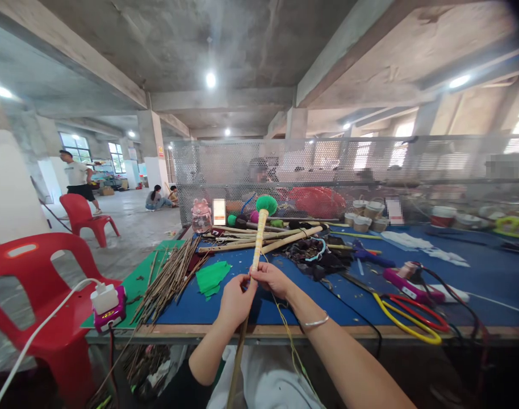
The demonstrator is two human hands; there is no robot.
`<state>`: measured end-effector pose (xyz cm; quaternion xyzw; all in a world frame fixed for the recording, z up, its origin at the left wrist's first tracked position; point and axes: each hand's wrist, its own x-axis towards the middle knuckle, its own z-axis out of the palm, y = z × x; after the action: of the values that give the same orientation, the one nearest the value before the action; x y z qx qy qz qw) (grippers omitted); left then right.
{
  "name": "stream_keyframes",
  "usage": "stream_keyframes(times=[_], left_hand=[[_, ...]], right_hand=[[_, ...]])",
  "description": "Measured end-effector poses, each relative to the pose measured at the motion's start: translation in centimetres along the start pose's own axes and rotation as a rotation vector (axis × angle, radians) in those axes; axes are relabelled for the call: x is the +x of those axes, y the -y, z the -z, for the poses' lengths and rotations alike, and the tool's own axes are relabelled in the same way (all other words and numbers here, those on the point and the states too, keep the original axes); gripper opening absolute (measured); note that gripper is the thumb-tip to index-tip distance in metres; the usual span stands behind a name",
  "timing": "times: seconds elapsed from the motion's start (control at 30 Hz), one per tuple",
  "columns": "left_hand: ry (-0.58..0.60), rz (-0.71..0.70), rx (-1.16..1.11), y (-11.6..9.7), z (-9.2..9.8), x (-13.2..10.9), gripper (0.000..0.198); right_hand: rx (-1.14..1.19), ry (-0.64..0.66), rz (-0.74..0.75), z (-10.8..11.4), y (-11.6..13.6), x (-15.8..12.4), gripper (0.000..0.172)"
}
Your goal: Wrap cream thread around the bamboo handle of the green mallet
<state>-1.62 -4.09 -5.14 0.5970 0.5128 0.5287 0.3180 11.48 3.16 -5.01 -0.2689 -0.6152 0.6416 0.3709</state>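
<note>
A long stick (259,241) stands nearly upright before me, its upper part wrapped in pale yellow and white, with a round green head (266,205) on top. My left hand (238,298) is closed round the stick below the wrapping. Just beside it, the fingers of my right hand (270,277) pinch the stick at the lower end of the wrapping. Thin yellowish thread (291,335) hangs from near my right hand toward my lap. A green cloth piece (213,278) lies left of the hands on the blue table.
Thin twigs (170,281) are heaped at the left, thicker sticks (225,240) behind the hands. Yellow-handled shears (406,324), a purple power strip (413,287) and cups (361,222) are at the right. A red chair (42,301) is left; a mesh screen (225,165) stands behind.
</note>
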Motion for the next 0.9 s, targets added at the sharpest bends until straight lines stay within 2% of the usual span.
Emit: stream_keyframes(times=[0.07, 0.13, 0.33, 0.43, 0.5, 0.57, 0.63, 0.77, 0.9], left_hand=[[-0.085, -0.092, 0.122, 0.2, 0.3, 0.1, 0.025], [-0.091, -0.057, 0.114, 0.3, 0.4, 0.0, 0.026], [0.048, 0.105, -0.202, 0.6, 0.4, 0.0, 0.036], [0.152, 0.171, -0.286, 0.9, 0.4, 0.1, 0.039], [0.130, 0.147, -0.262, 1.1, 0.2, 0.2, 0.037], [0.059, 0.131, -0.228, 1.1, 0.1, 0.3, 0.033], [0.034, 0.158, -0.193, 1.0, 0.0, 0.4, 0.033], [0.127, 0.202, -0.193, 0.7, 0.4, 0.5, 0.035], [0.250, 0.249, -0.347, 0.6, 1.0, 0.2, 0.038]], right_hand=[[-0.029, -0.003, 0.000, -0.1, 0.0, 0.0, 0.035], [-0.044, -0.011, -0.015, -0.4, 0.2, -0.1, 0.036], [0.092, 0.082, -0.037, -0.7, 0.7, -0.3, 0.037], [0.056, 0.068, -0.056, -0.6, 0.4, -0.2, 0.032], [0.013, 0.029, -0.064, -0.5, 0.2, -0.1, 0.031], [0.009, 0.012, -0.050, -0.5, 0.1, 0.0, 0.031], [0.031, 0.011, -0.020, -0.6, 0.0, 0.0, 0.032], [0.067, 0.013, -0.018, -0.7, 0.3, -0.3, 0.033], [0.130, 0.099, -0.086, -0.9, 0.6, -0.5, 0.033]])
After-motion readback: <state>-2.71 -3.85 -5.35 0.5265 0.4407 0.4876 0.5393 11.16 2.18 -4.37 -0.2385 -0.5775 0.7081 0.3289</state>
